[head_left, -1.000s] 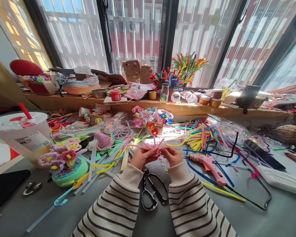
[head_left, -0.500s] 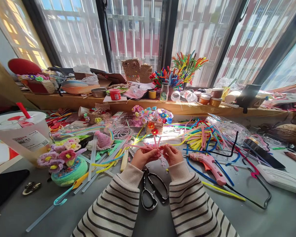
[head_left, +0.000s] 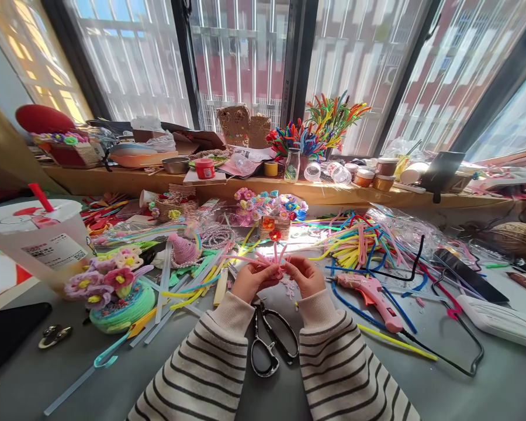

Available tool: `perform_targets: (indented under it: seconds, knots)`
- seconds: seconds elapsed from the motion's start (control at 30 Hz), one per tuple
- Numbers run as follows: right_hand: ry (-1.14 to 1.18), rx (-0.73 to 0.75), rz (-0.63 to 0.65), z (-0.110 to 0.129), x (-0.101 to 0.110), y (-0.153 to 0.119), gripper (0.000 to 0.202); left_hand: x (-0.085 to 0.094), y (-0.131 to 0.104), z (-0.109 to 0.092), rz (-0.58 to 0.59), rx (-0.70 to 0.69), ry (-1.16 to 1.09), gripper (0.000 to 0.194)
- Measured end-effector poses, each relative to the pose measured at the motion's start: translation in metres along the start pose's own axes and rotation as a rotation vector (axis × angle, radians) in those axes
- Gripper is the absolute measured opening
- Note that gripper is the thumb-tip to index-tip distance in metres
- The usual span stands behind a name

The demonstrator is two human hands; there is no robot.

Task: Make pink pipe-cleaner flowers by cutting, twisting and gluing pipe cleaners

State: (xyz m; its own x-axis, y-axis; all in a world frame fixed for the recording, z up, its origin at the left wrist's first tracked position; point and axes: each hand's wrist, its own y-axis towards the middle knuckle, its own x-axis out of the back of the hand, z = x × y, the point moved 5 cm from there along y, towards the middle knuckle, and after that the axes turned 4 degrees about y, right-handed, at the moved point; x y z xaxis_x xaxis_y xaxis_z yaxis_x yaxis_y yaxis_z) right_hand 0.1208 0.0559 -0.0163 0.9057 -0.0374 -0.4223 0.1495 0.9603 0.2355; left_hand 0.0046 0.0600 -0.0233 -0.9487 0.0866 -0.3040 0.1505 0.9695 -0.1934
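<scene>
Pink pipe cleaners (head_left: pixel 272 257) are bunched between my two hands, their ends sticking up and out to the left. My left hand (head_left: pixel 256 279) is closed on the bunch, thumb laid along it. With thumb and fingers pinched, my right hand (head_left: pixel 305 276) grips the bunch from the right side. Just below the hands, black-handled scissors (head_left: pixel 269 345) lie on the grey table, their blades partly hidden by the left hand and sleeve. Right of my right hand rests a pink hot glue gun (head_left: pixel 372 298) with a black cord.
Yellow, pink and blue pipe cleaners (head_left: pixel 355 248) are heaped at the right. A plush flower pot (head_left: pixel 118 304) and a drink cup (head_left: pixel 39 245) with a red straw stand at the left. Behind the hands sits a flower basket (head_left: pixel 274 225). A phone (head_left: pixel 469 275) lies far right.
My right hand has moved slightly left, closer to the left hand, its fingers now at the pink bunch. The left hand stays almost where it was.
</scene>
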Motion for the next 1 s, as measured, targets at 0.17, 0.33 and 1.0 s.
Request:
perform_targets:
  seconds: [0.17, 0.33, 1.0]
  knots:
    - [-0.073, 0.035, 0.013, 0.000, 0.000, -0.001, 0.016, 0.001, 0.000, -0.002, -0.024, -0.028, -0.050, 0.021]
    - [-0.139, 0.063, -0.029, -0.002, 0.005, 0.000, 0.024, 0.002, -0.001, -0.003, -0.082, -0.042, -0.073, 0.021]
    - [-0.823, 0.528, 0.159, 0.021, -0.012, -0.013, 0.014, 0.005, -0.001, -0.003, -0.112, -0.072, -0.061, 0.026]
